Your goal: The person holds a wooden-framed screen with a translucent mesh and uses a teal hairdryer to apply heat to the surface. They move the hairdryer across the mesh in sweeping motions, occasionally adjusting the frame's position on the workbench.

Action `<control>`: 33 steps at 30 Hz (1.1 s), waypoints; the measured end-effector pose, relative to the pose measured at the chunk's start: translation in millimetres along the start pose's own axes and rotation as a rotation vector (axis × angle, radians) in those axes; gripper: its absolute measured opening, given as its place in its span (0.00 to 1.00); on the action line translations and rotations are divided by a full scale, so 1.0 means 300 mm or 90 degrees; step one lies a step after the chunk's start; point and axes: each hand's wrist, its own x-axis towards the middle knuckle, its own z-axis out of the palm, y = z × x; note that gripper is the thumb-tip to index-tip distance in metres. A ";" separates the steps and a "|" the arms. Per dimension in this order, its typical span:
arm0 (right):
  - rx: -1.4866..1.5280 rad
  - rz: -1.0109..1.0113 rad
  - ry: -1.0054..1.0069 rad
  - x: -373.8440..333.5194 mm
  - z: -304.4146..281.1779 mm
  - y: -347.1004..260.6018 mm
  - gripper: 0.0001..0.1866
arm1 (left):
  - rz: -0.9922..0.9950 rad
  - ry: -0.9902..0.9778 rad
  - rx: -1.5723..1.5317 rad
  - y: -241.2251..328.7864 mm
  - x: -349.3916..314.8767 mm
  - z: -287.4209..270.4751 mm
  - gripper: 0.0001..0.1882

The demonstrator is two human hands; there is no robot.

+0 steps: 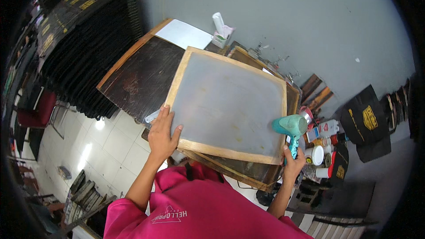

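Observation:
A wooden-framed printing screen [228, 102] with pale grey mesh lies tilted on the dark worktable. My left hand [163, 133] rests on the frame's lower left edge, fingers stretched out along the wood and thumb spread over the mesh. In my right hand [293, 163] is a teal hair dryer [290, 125], gripped by its handle at the frame's right side. The dryer's barrel points left across the mesh. Beside my left fingertips lies a small pale tool [152, 116], partly hidden by the hand.
The dark tabletop [141, 75] has a wooden edge and bears a white sheet [183, 34] and a tissue pack [222, 35]. Tubs and bottles [317, 155] crowd the right. Stacked black pieces [84, 57] stand at left, near a red chair [37, 110].

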 end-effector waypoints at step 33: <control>0.104 0.016 -0.346 -0.043 0.377 -0.102 0.20 | 0.024 0.057 0.005 -0.012 -0.005 0.011 0.25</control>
